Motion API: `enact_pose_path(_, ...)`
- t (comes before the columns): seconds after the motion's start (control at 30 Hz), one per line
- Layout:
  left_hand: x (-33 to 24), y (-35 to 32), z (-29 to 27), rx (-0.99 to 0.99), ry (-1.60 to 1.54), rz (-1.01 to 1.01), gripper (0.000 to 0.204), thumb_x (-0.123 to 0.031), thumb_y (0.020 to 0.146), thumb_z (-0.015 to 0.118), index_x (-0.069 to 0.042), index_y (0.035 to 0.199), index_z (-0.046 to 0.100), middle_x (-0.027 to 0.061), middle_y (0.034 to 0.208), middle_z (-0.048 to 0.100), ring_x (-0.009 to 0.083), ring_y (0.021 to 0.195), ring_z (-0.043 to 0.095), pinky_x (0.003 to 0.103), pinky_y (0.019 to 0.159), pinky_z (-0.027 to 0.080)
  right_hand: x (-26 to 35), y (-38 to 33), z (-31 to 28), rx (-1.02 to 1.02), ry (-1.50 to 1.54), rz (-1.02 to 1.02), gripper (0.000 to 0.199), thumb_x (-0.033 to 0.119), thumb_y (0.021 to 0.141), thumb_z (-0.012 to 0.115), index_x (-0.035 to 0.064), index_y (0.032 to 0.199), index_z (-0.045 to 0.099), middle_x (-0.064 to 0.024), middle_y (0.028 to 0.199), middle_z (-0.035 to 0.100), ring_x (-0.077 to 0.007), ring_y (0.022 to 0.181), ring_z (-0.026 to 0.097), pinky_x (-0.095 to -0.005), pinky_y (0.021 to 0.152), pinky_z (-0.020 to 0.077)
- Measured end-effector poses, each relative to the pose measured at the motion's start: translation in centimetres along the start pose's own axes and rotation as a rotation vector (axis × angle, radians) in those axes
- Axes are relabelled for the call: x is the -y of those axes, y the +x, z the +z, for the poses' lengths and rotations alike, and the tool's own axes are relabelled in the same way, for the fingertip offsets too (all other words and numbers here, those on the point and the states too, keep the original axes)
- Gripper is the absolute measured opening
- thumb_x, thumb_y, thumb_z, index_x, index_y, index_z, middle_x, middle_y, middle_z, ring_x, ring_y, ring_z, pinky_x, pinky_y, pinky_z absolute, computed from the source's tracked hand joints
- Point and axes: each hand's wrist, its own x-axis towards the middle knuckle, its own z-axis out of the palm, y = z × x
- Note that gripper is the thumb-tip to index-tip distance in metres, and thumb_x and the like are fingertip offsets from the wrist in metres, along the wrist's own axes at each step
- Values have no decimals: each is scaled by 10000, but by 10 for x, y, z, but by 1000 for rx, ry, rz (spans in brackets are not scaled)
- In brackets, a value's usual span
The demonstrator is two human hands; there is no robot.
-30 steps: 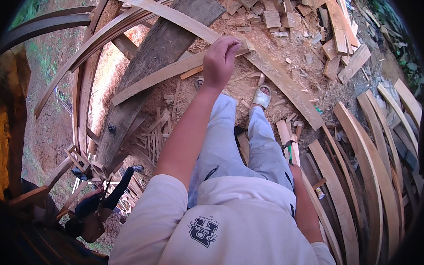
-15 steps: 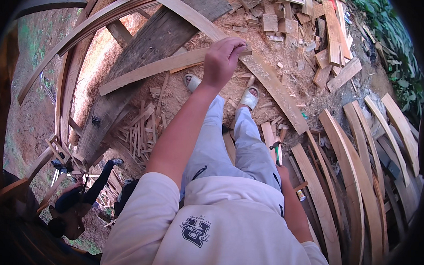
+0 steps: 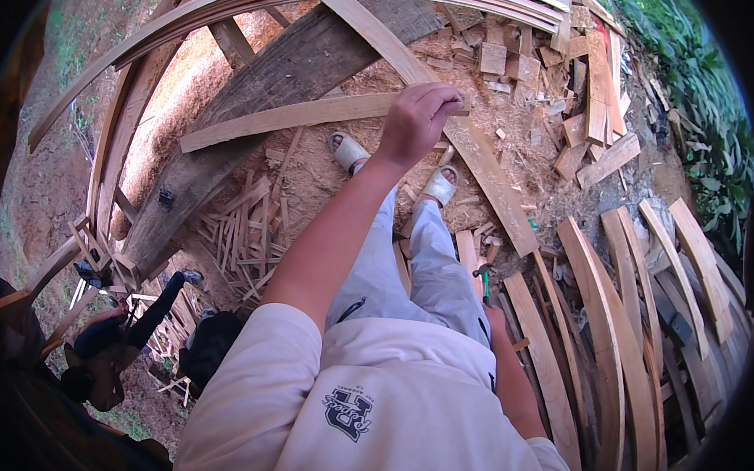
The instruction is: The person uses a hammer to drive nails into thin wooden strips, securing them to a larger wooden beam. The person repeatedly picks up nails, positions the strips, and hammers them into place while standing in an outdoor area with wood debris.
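My left hand (image 3: 422, 126) is closed round the right end of a short, slightly curved wooden board (image 3: 289, 118). The board stretches leftward above a weathered grey plank (image 3: 222, 128). Close by that hand, a long pale board (image 3: 491, 177) runs diagonally past my feet. My right hand (image 3: 495, 319) hangs low beside my right thigh, closed on a hammer (image 3: 484, 278) with a green handle; its fingers are partly hidden.
Curved boards (image 3: 634, 331) lean in a row at right. Offcuts (image 3: 598, 94) and sawdust cover the far ground. Thin wood strips (image 3: 243, 230) lie piled left of my legs. Another person (image 3: 129, 334) is at lower left. Leafy plants (image 3: 694, 106) border the upper right.
The view has shifted slightly. My left hand, with the board, appears a little further right and lower. The hammer in my right hand has tilted and sits slightly lower.
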Motion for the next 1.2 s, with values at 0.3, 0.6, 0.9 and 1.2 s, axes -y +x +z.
enact_pose_path(0.3,2,1,1,3,2,14,69,-62,896,740,-44,962,733,71,1000,770,285,941,729,390,835,566,0,2,4,-11,-37,-12,583,483,886,703,-77,1041,745,-314,996,732,-425,996,728,-479,858,542)
enact_pose_path(0.6,1,3,5,-15,20,35,71,-62,895,743,-46,963,729,69,991,771,283,935,730,381,844,560,15,-19,-6,-59,19,-18,510,422,905,709,-65,1054,736,-308,990,729,-434,1006,722,-484,867,537)
enact_pose_path(0.9,2,3,9,-6,2,71,96,-67,850,786,-73,933,738,48,1037,789,246,981,746,368,867,553,171,-130,-120,-330,186,-442,326,205,1052,563,-59,1237,615,-249,848,664,-368,791,678,-449,727,501)
enact_pose_path(1.2,2,4,14,-61,-1,87,75,-58,827,790,-82,891,759,43,1016,795,221,1002,756,372,874,556,308,-231,-161,-553,59,-884,275,109,1057,531,-31,1289,577,-216,855,671,-374,725,666,-425,668,507)
